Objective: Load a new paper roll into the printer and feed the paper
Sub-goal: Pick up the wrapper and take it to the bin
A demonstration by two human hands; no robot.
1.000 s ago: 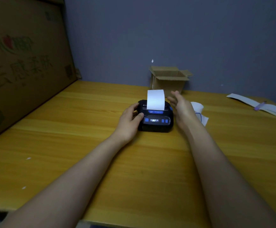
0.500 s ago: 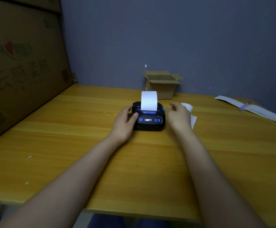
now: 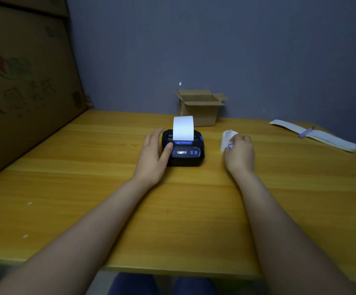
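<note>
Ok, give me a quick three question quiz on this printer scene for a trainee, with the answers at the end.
1. True or false: a strip of white paper stands up out of the small black printer.
2. Which hand rests against the printer's side? A) left hand B) right hand C) neither
3. Fill in: behind the printer, by the wall, stands an open brown ______ box.

Key:
1. True.
2. A; its thumb lies on the printer's top. The right hand is off to the side on a loose white paper piece on the yellow wooden table.
3. cardboard.
</note>
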